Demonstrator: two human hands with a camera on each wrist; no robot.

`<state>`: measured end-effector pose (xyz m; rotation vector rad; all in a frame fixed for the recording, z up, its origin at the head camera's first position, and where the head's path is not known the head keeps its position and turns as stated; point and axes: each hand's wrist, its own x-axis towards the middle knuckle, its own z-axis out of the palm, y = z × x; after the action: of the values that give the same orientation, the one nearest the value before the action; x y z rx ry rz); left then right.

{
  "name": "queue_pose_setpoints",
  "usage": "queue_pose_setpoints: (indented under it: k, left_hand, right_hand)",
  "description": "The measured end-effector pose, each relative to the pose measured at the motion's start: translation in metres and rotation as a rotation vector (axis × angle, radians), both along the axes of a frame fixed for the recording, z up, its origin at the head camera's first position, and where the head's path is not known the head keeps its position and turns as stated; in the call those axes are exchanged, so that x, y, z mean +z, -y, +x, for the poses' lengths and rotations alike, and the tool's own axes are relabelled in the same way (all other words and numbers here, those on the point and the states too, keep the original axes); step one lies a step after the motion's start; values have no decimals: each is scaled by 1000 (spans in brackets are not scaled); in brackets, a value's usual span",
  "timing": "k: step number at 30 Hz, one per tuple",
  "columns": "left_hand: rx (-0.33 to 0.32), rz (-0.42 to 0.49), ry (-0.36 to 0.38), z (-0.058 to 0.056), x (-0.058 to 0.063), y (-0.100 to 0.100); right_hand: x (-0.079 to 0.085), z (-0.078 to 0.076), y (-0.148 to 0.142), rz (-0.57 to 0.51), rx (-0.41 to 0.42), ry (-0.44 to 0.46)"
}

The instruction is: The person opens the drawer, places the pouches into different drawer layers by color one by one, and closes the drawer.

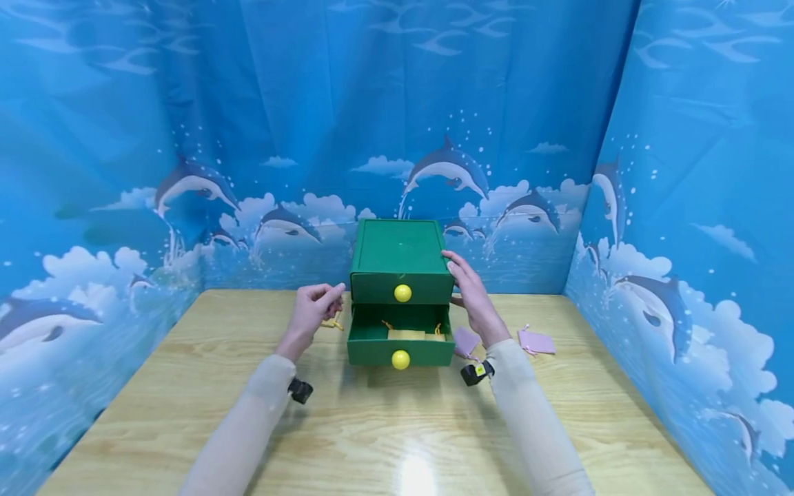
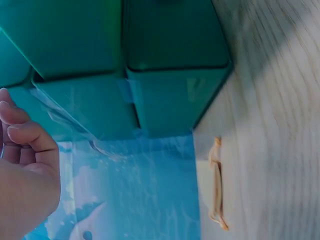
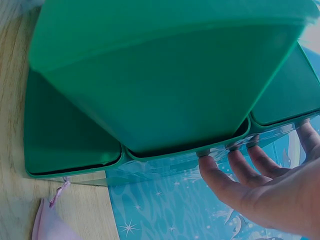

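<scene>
A green drawer cabinet (image 1: 400, 246) stands at the back of the table. Its middle drawer (image 1: 372, 350) is pulled out and holds beige drawstring pouches (image 1: 406, 335); the wrist views show the drawers above and below it flush. My left hand (image 1: 313, 310) hovers beside the cabinet's left side, fingers loosely curled with nothing in them. Below it lies another beige pouch (image 2: 216, 190) with an orange cord. Extended fingertips of my right hand (image 1: 473, 295) touch the cabinet's right side, near the drawer openings in the right wrist view (image 3: 265, 185).
Two lilac drawstring pouches lie right of the cabinet: one pouch (image 1: 465, 342) close beside it, the other pouch (image 1: 537, 342) farther right. Yellow ball knobs (image 1: 401, 359) stick out from the drawer fronts. A dolphin-print curtain (image 1: 298, 172) rises behind the wooden table (image 1: 366, 427).
</scene>
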<state>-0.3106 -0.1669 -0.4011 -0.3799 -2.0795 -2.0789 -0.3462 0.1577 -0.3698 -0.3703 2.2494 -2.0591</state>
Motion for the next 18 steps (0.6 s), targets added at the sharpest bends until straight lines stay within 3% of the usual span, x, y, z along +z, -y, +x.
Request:
queue_pose_setpoints:
  k: [9, 18]
  left_hand:
    - [98, -138, 113, -7, -15, 11]
    - [112, -358, 259, -20, -31, 24]
  right_hand:
    - [0, 1, 1, 2, -6, -6]
    - [1, 2, 1, 3, 1, -14]
